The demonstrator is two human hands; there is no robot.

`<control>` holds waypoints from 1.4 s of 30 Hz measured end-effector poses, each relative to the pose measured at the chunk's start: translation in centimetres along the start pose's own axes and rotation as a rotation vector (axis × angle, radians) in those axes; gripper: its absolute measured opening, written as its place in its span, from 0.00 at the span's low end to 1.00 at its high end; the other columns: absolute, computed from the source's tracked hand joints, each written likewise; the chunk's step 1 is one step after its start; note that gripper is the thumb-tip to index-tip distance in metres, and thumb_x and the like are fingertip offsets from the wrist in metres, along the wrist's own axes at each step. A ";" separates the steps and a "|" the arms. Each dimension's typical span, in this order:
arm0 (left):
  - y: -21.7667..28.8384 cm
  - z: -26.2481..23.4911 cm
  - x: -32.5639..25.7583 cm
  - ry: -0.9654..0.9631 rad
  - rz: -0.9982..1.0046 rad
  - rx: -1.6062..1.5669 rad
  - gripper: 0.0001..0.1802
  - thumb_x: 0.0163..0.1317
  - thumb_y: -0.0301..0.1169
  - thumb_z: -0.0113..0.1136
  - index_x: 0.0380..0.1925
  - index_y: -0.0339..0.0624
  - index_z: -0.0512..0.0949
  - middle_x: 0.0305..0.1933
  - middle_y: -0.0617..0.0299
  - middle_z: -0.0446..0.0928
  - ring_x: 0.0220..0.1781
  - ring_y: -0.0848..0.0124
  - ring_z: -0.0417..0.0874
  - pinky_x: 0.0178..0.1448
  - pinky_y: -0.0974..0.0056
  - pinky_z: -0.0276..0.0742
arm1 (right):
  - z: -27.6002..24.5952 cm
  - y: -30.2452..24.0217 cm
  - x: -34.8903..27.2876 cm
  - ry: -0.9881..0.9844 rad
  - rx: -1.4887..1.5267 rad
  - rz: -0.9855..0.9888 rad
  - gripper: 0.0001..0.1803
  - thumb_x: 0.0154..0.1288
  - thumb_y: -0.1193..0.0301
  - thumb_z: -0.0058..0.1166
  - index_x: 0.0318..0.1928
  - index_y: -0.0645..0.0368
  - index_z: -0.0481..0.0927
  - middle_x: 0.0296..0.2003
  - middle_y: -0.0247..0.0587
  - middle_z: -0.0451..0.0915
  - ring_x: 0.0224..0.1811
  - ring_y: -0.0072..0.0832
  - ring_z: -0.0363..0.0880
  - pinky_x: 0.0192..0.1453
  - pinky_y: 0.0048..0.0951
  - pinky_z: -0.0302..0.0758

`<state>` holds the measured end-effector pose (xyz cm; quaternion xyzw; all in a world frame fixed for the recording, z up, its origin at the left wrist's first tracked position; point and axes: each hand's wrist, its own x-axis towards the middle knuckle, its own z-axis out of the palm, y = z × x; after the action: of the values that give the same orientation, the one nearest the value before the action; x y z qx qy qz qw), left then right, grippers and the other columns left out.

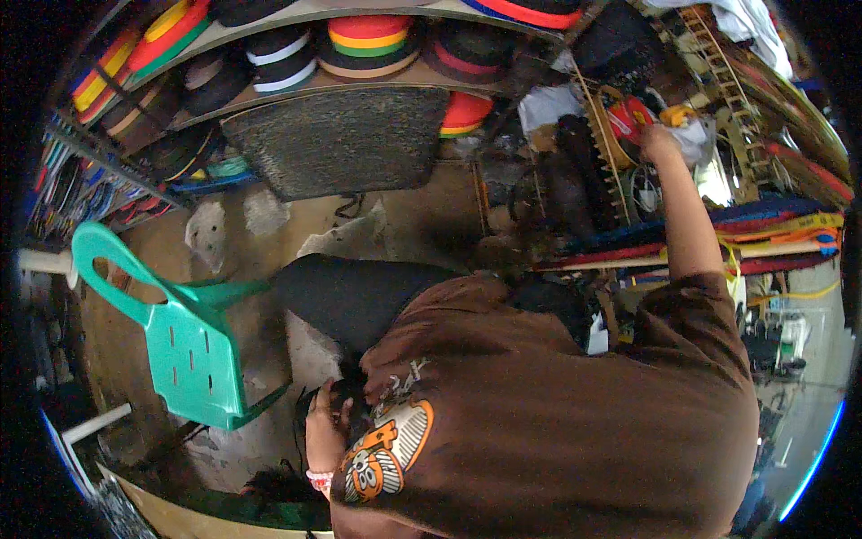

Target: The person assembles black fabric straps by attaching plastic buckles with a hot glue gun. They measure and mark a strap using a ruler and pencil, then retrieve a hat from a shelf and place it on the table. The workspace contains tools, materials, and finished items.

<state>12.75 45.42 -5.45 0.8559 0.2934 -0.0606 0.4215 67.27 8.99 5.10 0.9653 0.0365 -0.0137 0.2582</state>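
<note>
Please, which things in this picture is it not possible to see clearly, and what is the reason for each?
In the head view:
- Right hand: whether its fingers hold the red thing; the hand is in the way.
- Dark thing at the left hand: its kind; dim and partly covered by the fingers.
- Black roll: cut off by the upper edge.

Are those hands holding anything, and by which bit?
Left hand is at something black; right hand is beside something red. I can't tell whether either grips.

The right hand point(660, 146) is at a red item point(628, 117). The left hand point(325, 415) is near a dark object point(350, 393), right of a green chair point(190, 355).
</note>
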 end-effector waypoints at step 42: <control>-4.4 2.6 1.1 -0.066 -0.242 0.219 0.27 0.59 0.46 0.55 0.52 0.37 0.68 0.41 0.36 0.76 0.42 0.46 0.80 0.45 0.49 0.77 | 3.1 -52.4 -28.7 0.222 0.641 -1.715 0.08 0.62 0.67 0.47 0.38 0.57 0.72 0.38 0.48 0.73 0.44 0.46 0.72 0.46 0.45 0.69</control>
<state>11.54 46.06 -10.51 0.8526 0.3721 -0.1706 0.3248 34.53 50.89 -22.36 0.6289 0.7584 -0.1170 -0.1249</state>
